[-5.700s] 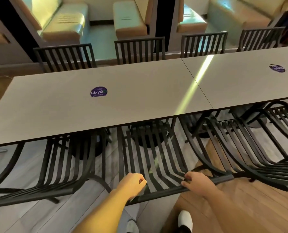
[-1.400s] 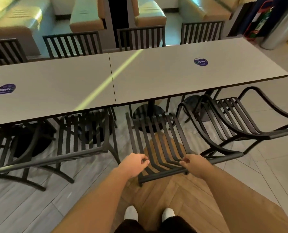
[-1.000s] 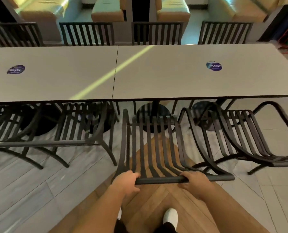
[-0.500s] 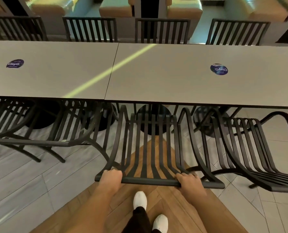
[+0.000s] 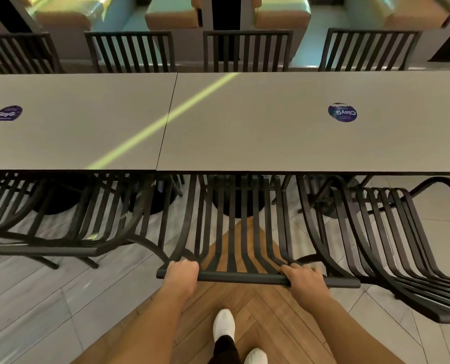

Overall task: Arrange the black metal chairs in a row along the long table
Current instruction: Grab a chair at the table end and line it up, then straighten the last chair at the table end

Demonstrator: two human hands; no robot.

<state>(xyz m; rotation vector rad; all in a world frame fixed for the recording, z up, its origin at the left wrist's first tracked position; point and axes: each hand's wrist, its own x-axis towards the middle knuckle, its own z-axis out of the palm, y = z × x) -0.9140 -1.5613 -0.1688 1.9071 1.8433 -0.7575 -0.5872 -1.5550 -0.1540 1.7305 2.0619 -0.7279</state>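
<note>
A black metal slatted chair point(image 5: 241, 277) stands in front of me, its seat tucked under the near edge of the long grey table point(image 5: 245, 132). My left hand point(image 5: 180, 271) grips the left end of its top rail, and my right hand point(image 5: 301, 278) grips the rail further right. Another black chair point(image 5: 69, 248) sits to the left, its seat partly under the table. A third black chair point(image 5: 402, 258) stands to the right, angled and further out from the table.
Several black chairs point(image 5: 247, 51) line the table's far side, with padded booth seats point(image 5: 171, 14) behind them. Round black table bases point(image 5: 234, 206) stand under the top. My white shoes point(image 5: 224, 327) are on a wooden floor strip between grey tiles.
The chair I hold has slid forward, its seat now under the table edge and squared to it. My hands have stayed on the top rail.
</note>
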